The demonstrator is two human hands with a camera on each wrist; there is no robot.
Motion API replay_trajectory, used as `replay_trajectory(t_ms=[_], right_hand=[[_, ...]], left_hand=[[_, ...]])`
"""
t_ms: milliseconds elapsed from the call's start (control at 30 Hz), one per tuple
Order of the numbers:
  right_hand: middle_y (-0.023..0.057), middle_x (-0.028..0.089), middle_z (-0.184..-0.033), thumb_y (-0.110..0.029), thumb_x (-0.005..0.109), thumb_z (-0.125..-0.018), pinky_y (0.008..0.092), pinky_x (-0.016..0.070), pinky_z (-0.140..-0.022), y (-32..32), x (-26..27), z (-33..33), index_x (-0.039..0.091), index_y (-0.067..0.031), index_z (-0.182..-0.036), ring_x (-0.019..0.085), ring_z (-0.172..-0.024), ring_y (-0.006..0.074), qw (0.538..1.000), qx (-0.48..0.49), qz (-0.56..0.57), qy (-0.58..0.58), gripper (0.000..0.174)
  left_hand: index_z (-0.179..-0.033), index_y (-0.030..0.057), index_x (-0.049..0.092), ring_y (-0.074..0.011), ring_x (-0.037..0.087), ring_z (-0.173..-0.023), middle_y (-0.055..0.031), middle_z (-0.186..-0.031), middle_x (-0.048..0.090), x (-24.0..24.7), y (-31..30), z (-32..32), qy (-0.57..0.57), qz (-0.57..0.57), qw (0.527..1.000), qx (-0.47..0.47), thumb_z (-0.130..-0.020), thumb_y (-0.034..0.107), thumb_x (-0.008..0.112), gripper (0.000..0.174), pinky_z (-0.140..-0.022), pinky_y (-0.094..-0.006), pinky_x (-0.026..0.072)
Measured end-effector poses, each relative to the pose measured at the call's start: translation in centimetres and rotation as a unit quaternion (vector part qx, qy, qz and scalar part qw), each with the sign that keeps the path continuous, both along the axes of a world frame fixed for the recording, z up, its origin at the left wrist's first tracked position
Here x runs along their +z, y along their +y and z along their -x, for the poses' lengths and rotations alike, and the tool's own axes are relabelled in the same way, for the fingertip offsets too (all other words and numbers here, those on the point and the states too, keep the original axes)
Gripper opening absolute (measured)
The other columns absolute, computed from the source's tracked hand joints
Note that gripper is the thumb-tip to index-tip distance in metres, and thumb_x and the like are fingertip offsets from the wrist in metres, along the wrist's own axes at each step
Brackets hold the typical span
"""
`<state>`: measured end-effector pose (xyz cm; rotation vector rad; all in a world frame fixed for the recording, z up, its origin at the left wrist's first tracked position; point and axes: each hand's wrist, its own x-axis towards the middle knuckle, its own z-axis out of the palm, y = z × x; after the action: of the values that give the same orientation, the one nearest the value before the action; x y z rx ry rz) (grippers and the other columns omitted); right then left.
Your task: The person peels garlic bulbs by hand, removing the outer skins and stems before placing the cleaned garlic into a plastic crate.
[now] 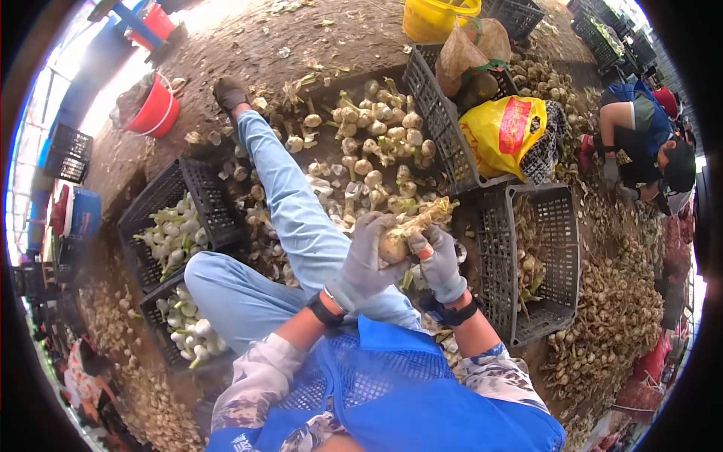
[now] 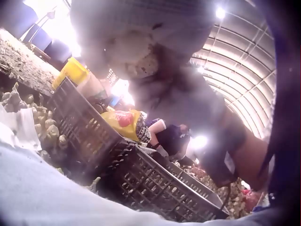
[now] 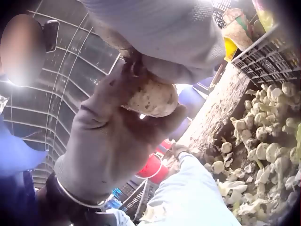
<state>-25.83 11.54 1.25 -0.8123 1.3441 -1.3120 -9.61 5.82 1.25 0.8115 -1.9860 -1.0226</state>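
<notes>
Both hands wear grey gloves and meet over the seated person's lap at one large garlic bulb point(image 1: 393, 245). The left hand point(image 1: 365, 256) grips the bulb from the left, its fingers curled over the top. On the other side, the right hand point(image 1: 440, 267) pinches the bulb near its dry, ragged stalk point(image 1: 429, 217), which sticks out to the upper right. An orange band point(image 1: 425, 251) shows at the right thumb. In the right wrist view the pale, brown-spotted bulb point(image 3: 153, 99) sits between the two gloves, with the left hand point(image 3: 110, 141) below it.
Trimmed garlic point(image 1: 369, 120) lies in a heap ahead. Black crates with garlic stand at left point(image 1: 199, 196) and another crate point(image 1: 548, 256) at right. A yellow bag point(image 1: 501, 135) rests on a further crate. Untrimmed garlic point(image 1: 602, 331) covers the right floor; another person point(image 1: 640, 135) sits beyond.
</notes>
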Motion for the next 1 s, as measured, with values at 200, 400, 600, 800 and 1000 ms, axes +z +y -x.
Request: replay_trajectory(t_ms=[200,400,600,800,1000], right_hand=[[-0.0047,0.046,-0.067,-0.019,0.065,-0.093,0.0256,0.0343,-0.055,1.3,0.4,-0.3,0.048,-0.0054,-0.072,0.039,-0.065,0.0049,0.999,0.007,0.039,-0.005,0.03],[0.0016,0.056,-0.079,-0.014,0.071,-0.082,0.0253,0.0414,-0.063,1.7,2.5,0.0,0.059,-0.0012,-0.084,0.049,-0.068,0.0113,0.952,-0.007,0.162,0.259,0.018],[0.0087,0.065,-0.1,-0.009,0.069,-0.076,0.0281,0.0492,-0.078,0.5,2.2,1.5,0.067,-0.0042,-0.108,0.061,-0.09,0.0182,0.933,0.046,0.229,0.273,0.032],[0.0062,0.062,-0.115,-0.018,0.068,-0.088,0.0244,0.0496,-0.083,2.2,2.3,3.1,0.05,0.0007,-0.135,0.059,-0.097,0.0103,0.992,0.046,0.078,-0.086,0.053],[0.0067,0.066,-0.104,-0.031,0.068,-0.091,0.028,0.0482,-0.085,3.5,0.6,2.1,0.061,0.0016,-0.119,0.061,-0.096,0.0137,0.971,0.023,0.139,-0.195,0.044]], left_hand=[[-0.138,-0.0019,0.04,-0.0243,0.049,-0.121,-0.0154,-0.129,0.046,0.0,0.4,-1.2,0.054,-0.141,0.988,-0.041,-0.069,0.015,0.081,0.082,-0.104,-0.0364,0.0394],[-0.145,-0.0008,0.031,-0.0247,0.061,-0.102,-0.0151,-0.123,0.053,1.1,1.7,-1.4,0.298,-0.504,0.803,-0.112,-0.08,0.02,0.07,0.079,-0.088,-0.0402,0.0534],[-0.132,-0.0017,0.045,-0.0365,0.067,-0.092,-0.0246,-0.109,0.063,0.8,3.7,-2.2,0.285,-0.7,0.567,-0.328,-0.082,0.033,0.068,0.065,-0.079,-0.0461,0.0571],[-0.137,-0.0053,0.041,-0.0289,0.064,-0.105,-0.0221,-0.121,0.059,0.6,2.5,-2.5,0.321,-0.679,0.639,-0.169,-0.085,0.018,0.066,0.062,-0.09,-0.041,0.0542],[-0.112,-0.0006,0.059,-0.0144,0.057,-0.09,-0.0068,-0.106,0.062,1.9,2.9,0.5,0.333,-0.588,0.738,-0.004,-0.099,0.004,0.051,0.016,-0.08,-0.0274,0.0477]])
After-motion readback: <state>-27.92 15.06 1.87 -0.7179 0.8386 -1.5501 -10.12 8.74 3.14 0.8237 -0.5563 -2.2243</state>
